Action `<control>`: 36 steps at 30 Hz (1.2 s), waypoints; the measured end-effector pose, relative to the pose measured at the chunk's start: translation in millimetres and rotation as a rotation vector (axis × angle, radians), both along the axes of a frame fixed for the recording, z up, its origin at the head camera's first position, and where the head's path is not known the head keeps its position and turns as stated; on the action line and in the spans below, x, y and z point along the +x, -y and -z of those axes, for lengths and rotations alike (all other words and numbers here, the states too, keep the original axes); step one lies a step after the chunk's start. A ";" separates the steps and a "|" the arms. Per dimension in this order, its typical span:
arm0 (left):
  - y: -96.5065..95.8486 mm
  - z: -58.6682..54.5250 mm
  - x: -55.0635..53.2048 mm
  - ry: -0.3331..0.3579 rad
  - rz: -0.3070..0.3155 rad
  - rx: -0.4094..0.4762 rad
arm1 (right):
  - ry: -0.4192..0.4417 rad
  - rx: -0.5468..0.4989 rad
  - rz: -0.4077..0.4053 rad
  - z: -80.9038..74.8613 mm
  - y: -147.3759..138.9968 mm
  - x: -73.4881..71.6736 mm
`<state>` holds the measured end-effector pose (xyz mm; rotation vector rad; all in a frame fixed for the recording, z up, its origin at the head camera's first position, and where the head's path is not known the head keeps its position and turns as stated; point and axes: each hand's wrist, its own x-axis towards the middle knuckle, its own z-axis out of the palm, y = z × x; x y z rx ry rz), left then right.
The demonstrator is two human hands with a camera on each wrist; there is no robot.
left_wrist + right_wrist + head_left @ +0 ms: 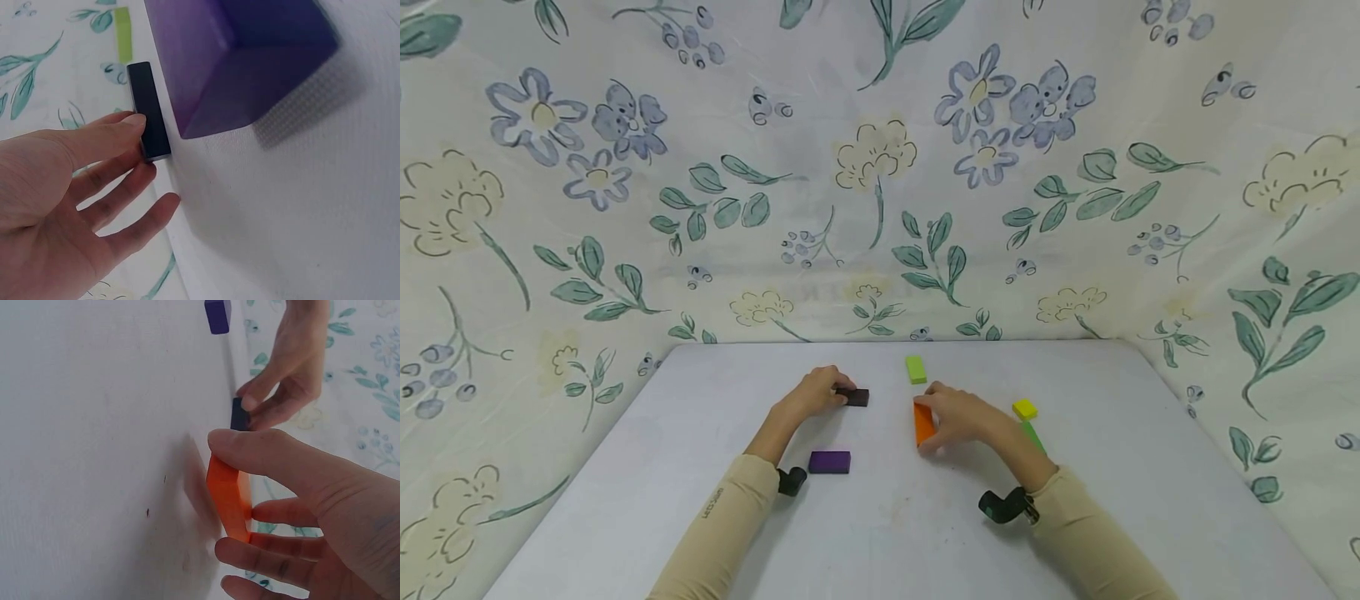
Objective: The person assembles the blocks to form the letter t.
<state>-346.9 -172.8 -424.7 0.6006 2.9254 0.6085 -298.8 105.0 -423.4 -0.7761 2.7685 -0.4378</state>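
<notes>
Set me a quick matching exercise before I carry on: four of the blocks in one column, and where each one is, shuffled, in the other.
Blocks
1. Black block
2. Orange block
3. Purple block
4. Lime green block

Places
A. Farthest back of the blocks in the head view
B. Held in the right hand
C. Untouched on the table, near the left sleeve
D. Held in the left hand

Right pairs: 1-D, 2-B, 3-C, 4-A
</notes>
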 end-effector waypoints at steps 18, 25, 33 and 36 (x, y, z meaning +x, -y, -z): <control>0.7 -3.0 1.5 0.001 -0.014 -0.003 | -0.015 0.026 -0.030 2.3 16.2 5.4; 1.5 -2.7 2.0 0.000 0.000 0.002 | -0.027 0.041 -0.031 4.2 22.1 4.5; 0.8 -1.4 2.2 -0.001 0.000 -0.001 | -0.040 0.060 -0.023 4.5 30.0 4.5; -0.2 -2.3 2.7 0.001 -0.006 -0.003 | -0.045 0.067 -0.026 5.3 33.2 3.9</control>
